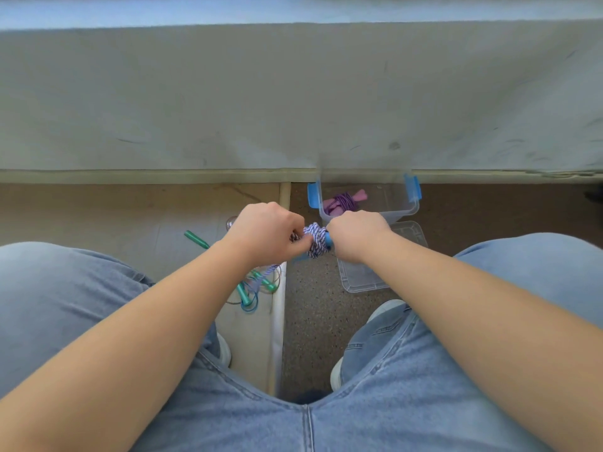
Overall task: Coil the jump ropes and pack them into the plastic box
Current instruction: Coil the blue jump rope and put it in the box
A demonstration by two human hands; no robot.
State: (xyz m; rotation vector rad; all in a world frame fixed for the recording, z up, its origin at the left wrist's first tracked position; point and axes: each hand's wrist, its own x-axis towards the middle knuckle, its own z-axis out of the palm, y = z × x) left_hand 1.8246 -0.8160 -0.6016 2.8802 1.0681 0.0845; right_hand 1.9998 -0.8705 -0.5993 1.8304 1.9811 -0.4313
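Between my two hands is a purple-and-white striped jump rope (315,243), wound in tight turns around its blue handles. My left hand (266,233) pinches the rope's free strand at the coil's left side. My right hand (357,234) grips the blue handle end on the right. The loose tail of this rope hangs down toward the floor. Just behind my right hand stands the clear plastic box (403,208) with blue latches; a coiled purple rope with pink handles (344,201) lies inside it.
The box's clear lid (365,278) lies on the speckled floor below my right wrist. A tangle of ropes with green handles (251,285) lies on the floor to the left, one green handle (195,239) apart. A grey wall runs behind. My knees frame both sides.
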